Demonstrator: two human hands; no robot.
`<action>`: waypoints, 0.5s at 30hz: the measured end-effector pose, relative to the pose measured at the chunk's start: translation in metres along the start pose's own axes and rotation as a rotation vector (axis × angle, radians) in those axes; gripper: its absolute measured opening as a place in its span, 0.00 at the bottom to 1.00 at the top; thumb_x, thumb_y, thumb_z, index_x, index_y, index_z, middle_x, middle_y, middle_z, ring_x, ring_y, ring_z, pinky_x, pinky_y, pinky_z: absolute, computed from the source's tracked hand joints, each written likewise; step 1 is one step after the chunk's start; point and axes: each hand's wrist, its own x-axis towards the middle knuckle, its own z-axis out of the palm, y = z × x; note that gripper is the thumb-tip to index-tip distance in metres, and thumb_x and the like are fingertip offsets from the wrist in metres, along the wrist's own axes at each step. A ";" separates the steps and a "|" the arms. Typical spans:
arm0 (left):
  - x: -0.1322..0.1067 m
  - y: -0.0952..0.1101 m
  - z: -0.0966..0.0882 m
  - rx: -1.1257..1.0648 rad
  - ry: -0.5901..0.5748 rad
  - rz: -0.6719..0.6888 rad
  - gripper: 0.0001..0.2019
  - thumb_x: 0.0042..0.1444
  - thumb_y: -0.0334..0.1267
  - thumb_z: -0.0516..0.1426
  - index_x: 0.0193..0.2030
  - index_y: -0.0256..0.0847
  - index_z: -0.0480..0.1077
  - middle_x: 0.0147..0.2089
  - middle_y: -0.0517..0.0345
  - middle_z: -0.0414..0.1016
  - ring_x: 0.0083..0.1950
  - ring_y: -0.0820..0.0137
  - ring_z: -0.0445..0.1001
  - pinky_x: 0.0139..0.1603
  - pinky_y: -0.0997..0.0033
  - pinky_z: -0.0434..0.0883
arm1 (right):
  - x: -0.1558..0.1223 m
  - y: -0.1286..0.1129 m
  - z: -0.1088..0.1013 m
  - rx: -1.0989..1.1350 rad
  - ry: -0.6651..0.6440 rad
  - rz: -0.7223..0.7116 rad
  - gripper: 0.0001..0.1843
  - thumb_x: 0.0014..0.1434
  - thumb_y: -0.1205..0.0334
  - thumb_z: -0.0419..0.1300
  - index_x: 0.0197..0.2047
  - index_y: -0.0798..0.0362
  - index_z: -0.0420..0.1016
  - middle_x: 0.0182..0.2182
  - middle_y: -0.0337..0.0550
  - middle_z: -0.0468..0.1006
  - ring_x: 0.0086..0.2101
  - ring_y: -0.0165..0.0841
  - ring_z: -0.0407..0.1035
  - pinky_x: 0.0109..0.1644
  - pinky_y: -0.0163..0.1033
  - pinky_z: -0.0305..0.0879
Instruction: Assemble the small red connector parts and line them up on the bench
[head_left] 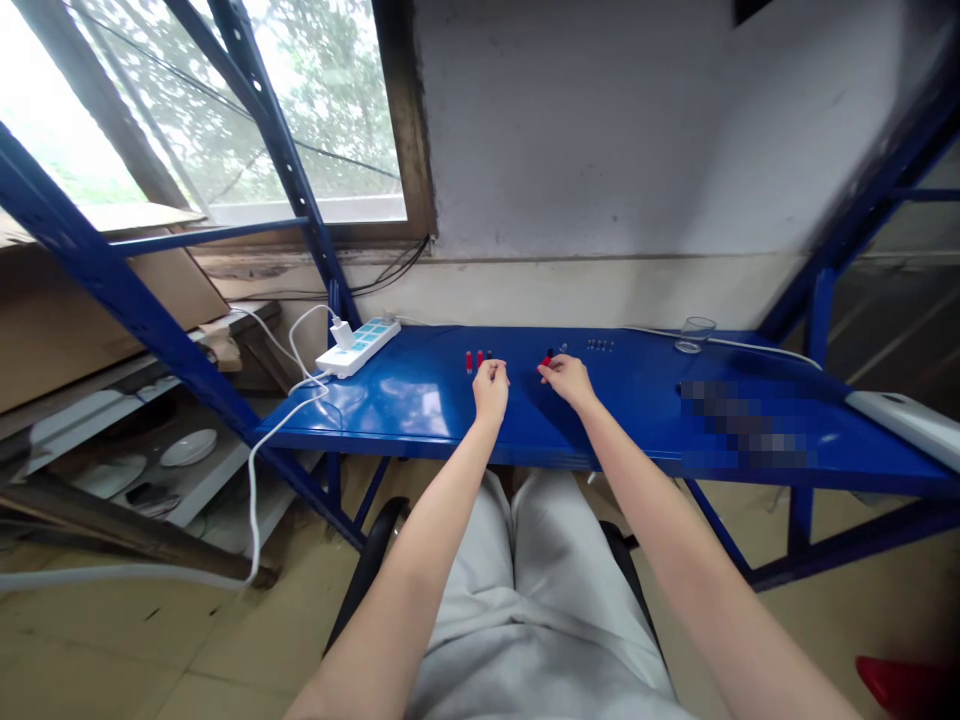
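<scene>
On the blue table (405, 400), my right hand (570, 380) pinches a small red piece (544, 361) between thumb and fingers. A small black part (550, 353) shows at its upper end; I cannot tell if they are joined. My left hand (491, 384) is closed with fingers curled together, and what it holds, if anything, is hidden. Just beyond it stand two small red cylinders (469, 361) and a little dark piece (490, 355). A tiny clear item (563, 348) sits beyond my right hand. Several tiny metallic pieces (600, 345) lie farther right.
A white power strip (358, 347) with a plugged-in charger lies at the table's left end, its cable hanging over the edge. A clear glass (695, 335) stands at the back right. A blurred dark object (742, 420) and a white device (904, 420) are on the right.
</scene>
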 end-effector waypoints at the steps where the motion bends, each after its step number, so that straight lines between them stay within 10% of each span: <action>1: 0.000 -0.001 0.000 0.002 -0.016 0.008 0.06 0.55 0.36 0.50 0.35 0.40 0.67 0.22 0.63 0.64 0.21 0.78 0.60 0.25 0.78 0.59 | 0.004 0.003 -0.006 -0.059 -0.001 0.007 0.08 0.49 0.57 0.58 0.28 0.54 0.71 0.23 0.40 0.77 0.26 0.30 0.69 0.32 0.32 0.61; 15: -0.002 0.003 -0.002 0.026 -0.055 0.009 0.07 0.55 0.36 0.49 0.34 0.39 0.67 0.21 0.63 0.63 0.21 0.77 0.60 0.24 0.77 0.58 | 0.027 0.028 -0.023 -0.313 -0.084 -0.021 0.09 0.51 0.58 0.60 0.32 0.55 0.75 0.27 0.44 0.78 0.30 0.33 0.71 0.33 0.34 0.63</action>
